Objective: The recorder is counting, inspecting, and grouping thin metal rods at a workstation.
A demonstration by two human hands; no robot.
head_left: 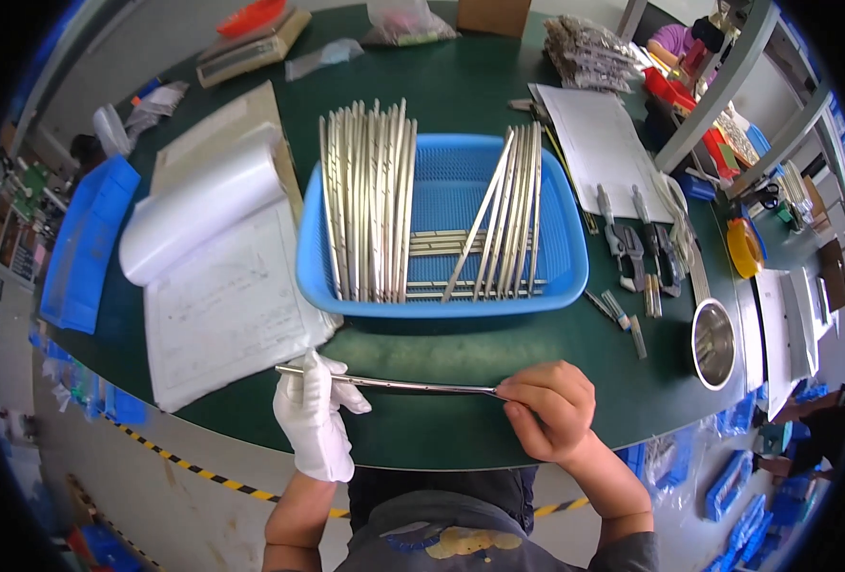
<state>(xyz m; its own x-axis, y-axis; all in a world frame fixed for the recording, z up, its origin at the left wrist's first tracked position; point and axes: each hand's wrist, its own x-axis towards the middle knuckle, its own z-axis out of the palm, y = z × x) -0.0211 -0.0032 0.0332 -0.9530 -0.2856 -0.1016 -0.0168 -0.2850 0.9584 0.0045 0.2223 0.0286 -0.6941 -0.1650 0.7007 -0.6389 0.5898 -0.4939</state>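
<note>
A thin silvery metal rod (413, 386) with small dark marks lies level across the near side of the table, held between my two hands. My left hand (315, 419), in a white glove, is closed round its left part, and a short end sticks out past the fingers. The bare fingers of my right hand (551, 408) pinch the right end. Just beyond, a blue plastic basket (442, 307) holds a thick bundle of similar rods (367, 205) leaning on its left side. A smaller bundle (513, 214) leans on the right, and several more rods (446, 243) lie flat on the bottom.
Left of the basket lie an open stack of papers (227, 296) and a blue tray (89, 243). On the right are calipers (623, 248), white paper (599, 153), small marked tubes (618, 310) and a steel bowl (713, 343). A person (675, 43) sits at the far right.
</note>
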